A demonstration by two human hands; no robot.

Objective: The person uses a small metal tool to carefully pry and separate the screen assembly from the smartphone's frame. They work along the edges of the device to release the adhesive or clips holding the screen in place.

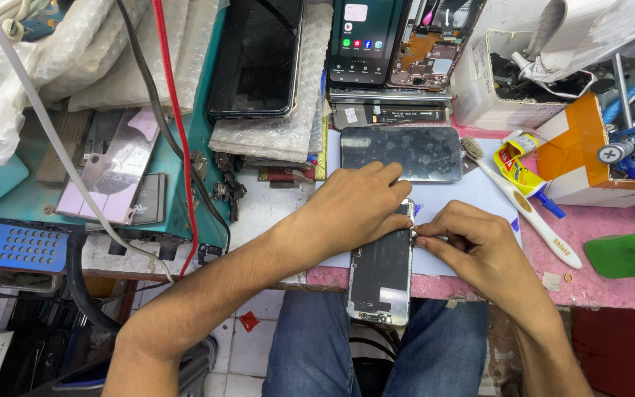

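Nearest, a dark phone screen panel [380, 272] jutting over the pink tabletop [611, 242] edge above the knees. Left hand [354, 209] pressed flat on its upper end, fingers closed against it. Right hand [475, 242] just beside, fingers pinched on a thin metal tool [429, 237] at the panel's edge. Farther back, a glass screen [402, 153], a white toothbrush [523, 202], a lit phone [367, 40]
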